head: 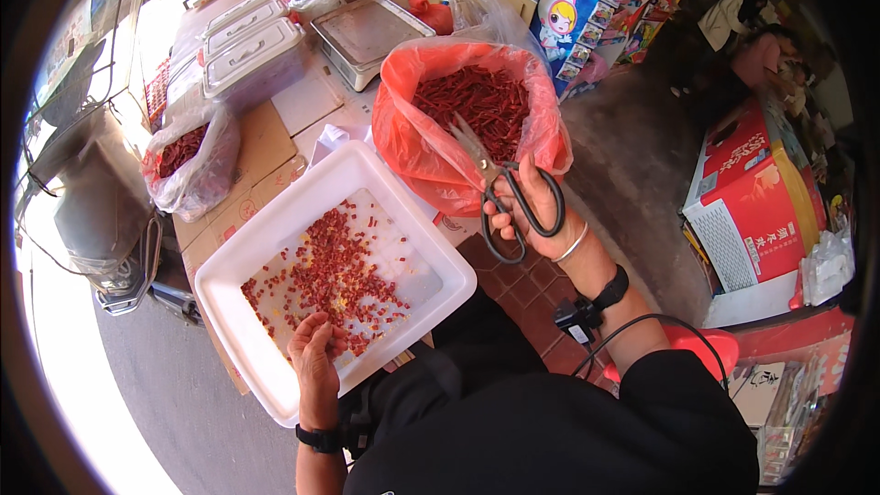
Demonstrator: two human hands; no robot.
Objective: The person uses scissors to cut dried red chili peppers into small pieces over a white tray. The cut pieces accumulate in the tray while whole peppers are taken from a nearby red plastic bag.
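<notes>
My right hand [533,210] grips scissors [485,168] by their black handles. Their blades point up and left, over the rim of a red plastic bag [412,144] of whole dried red chillies [474,100]. Over the near side of a white plastic tray [440,275], my left hand [317,344] has its fingers bent together. Whether they pinch a small piece is too small to tell. Cut chilli pieces [330,254] lie scattered across the tray's floor, mixed with yellow seeds.
A clear bag of dried chillies [189,158] stands on the cardboard-covered table [265,141]. Behind are lidded plastic containers [254,48] and a weighing scale [371,27]. A scooter [103,206] stands at left. Red cartons [749,199], a red stool [701,350] and people [763,55] are at right.
</notes>
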